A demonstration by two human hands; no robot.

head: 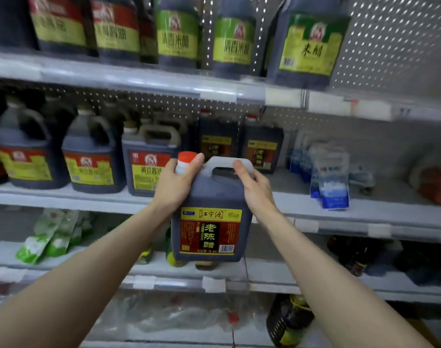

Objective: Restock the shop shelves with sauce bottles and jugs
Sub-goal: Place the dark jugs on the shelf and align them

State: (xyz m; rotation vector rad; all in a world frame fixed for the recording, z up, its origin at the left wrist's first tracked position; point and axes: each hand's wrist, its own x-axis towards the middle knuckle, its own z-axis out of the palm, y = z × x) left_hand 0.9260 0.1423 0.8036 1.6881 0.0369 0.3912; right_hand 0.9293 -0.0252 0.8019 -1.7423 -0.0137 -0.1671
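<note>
The vinegar jug (209, 222) is held upright in the air before the middle shelf's (365, 212) front edge, two-handed, likely for its weight. The left hand (175, 183) is curled round its neck, the right hand (256, 187) round its handle end. Matching jugs (218, 144) behind suggest its slot.

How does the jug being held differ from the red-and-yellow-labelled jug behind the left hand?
The held jug is gripped in the air by the left hand and right hand; the shelf jug stands on the middle shelf. The held jug's cap is orange-red, the shelf jug's pale. The held jug's label is dark red framed in yellow; the shelf jug's is red over yellow. Both hold dark liquid, with top handles.
</note>
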